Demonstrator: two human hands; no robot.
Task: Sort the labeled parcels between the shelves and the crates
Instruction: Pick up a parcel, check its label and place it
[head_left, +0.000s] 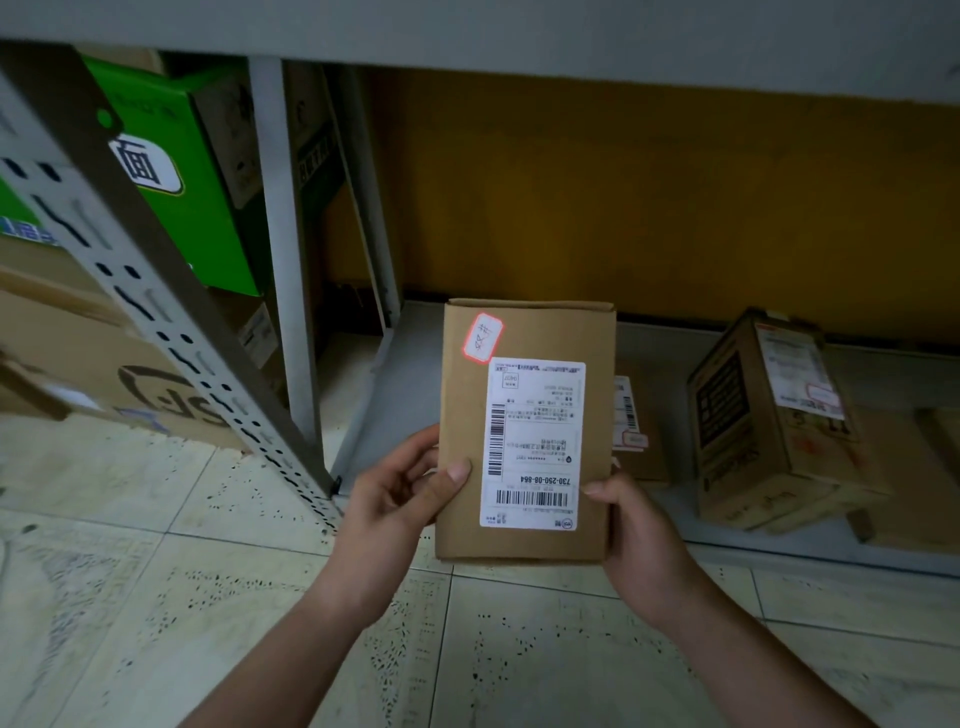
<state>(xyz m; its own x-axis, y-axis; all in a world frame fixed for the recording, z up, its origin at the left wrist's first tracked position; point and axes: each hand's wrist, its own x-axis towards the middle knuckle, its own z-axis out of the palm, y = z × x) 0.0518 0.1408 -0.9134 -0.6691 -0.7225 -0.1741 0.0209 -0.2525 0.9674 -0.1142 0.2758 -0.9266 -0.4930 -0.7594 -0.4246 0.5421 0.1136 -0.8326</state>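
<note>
You've got the brown parcel (524, 431) up in both hands, held over the near edge of the bottom shelf (675, 530), its far end reaching in above the shelf's left part. Your left hand (395, 499) clasps the parcel's left edge, thumb pressed flat on the top face beside the white shipping label (532, 444), fingers curled underneath. Your right hand (639, 535) grips the near right corner, thumb tip on top by the label's lower right corner. The label reads upside down to you, and a small red-bordered sticker (483, 338) sits near the parcel's far left corner. Behind the parcel a flat carton (636, 431) lies on the shelf, mostly hidden. Toward the shelf's right end a taller labelled carton (769, 415) stands tilted. At left, past the perforated upright (171, 332), a green box (202, 192) stands among cartons.
</note>
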